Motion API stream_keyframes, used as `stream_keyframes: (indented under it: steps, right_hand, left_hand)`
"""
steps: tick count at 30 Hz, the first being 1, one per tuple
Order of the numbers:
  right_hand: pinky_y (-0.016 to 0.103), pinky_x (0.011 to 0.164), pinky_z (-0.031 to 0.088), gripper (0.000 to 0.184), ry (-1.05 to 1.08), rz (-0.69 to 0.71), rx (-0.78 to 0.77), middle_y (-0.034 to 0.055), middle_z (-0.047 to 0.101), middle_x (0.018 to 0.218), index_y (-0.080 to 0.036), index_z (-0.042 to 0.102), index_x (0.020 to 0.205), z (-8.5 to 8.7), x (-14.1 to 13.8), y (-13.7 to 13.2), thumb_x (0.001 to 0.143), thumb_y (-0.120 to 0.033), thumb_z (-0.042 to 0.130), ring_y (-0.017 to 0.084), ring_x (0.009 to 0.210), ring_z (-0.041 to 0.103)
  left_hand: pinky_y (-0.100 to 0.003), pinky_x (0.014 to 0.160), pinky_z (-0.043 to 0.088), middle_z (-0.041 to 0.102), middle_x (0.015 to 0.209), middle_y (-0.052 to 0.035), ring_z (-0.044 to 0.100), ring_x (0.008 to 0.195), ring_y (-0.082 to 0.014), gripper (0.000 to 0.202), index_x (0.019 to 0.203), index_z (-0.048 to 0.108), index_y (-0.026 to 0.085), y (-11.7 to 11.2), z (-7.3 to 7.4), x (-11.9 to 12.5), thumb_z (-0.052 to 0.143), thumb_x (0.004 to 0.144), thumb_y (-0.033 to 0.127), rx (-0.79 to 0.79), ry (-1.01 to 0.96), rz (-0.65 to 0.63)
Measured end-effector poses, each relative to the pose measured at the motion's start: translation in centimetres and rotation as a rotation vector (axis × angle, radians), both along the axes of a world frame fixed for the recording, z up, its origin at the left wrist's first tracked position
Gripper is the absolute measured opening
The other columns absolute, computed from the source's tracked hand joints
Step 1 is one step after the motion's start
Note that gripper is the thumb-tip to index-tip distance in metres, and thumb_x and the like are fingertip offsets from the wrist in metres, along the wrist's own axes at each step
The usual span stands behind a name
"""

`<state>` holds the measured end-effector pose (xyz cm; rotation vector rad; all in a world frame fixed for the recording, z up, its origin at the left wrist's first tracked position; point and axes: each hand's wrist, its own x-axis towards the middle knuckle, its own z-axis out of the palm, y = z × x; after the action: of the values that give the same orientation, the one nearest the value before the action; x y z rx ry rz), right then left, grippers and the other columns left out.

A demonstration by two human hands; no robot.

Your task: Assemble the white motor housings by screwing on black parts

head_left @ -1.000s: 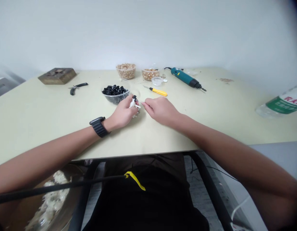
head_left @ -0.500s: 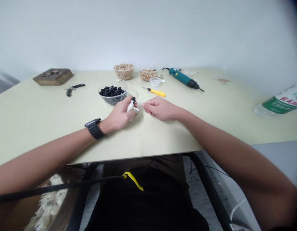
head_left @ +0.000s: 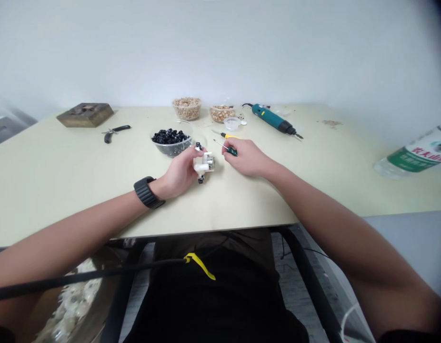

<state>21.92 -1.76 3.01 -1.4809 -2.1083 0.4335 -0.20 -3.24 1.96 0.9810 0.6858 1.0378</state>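
My left hand [head_left: 178,172], with a black watch [head_left: 148,192] on the wrist, rests on the pale table [head_left: 63,166] and grips a small white part with black ends [head_left: 203,165]. My right hand [head_left: 246,157] lies just to the right of it, closed round a small green-handled screwdriver [head_left: 225,148] whose thin shaft points up and to the left. A narrow gap separates the screwdriver tip from the white part. A clear bowl of black pieces [head_left: 170,139] stands just behind my left hand.
At the back stand two bowls of tan pieces [head_left: 186,107] [head_left: 221,113], a small clear cup [head_left: 232,123], a yellow-handled tool [head_left: 228,136] and a teal electric screwdriver [head_left: 274,120]. Pliers [head_left: 115,130] and a wooden block [head_left: 85,114] lie back left. A water bottle [head_left: 413,153] lies at right.
My right hand has pulled back from the white part and lifted the screwdriver, whose green handle now shows. My left hand has turned the part so more of it shows.
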Motion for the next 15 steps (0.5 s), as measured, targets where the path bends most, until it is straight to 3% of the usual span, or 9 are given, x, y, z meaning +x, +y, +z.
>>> stream_keyframes:
  steps: [7, 15]
  right_hand:
    - [0.034, 0.083, 0.042, 0.014, -0.032, 0.005, -0.002, 0.0083, 0.079, 0.104, -0.020, 0.072, 0.102, 0.21, -0.22, -0.10, 0.096, -0.017, 0.060, 0.022, 0.085, 0.061]
    - [0.033, 0.083, 0.042, 0.012, -0.052, 0.034, -0.007, 0.0078, 0.078, 0.104, -0.020, 0.069, 0.102, 0.15, -0.23, -0.18, 0.098, -0.016, 0.059, 0.022, 0.085, 0.060]
  left_hand:
    - [-0.028, 0.076, 0.051, 0.066, 0.091, -0.0011, 0.063, 0.086, -0.0146, 0.022, 0.082, 0.058, 0.019, 0.00, 0.18, 0.31, 0.077, 0.080, 0.011, -0.069, -0.079, 0.044]
    - [-0.028, 0.079, 0.047, 0.063, 0.095, -0.0019, 0.059, 0.090, -0.0149, 0.033, 0.081, 0.052, 0.019, 0.14, -0.22, 0.10, 0.086, 0.079, 0.016, 0.017, -0.010, 0.008]
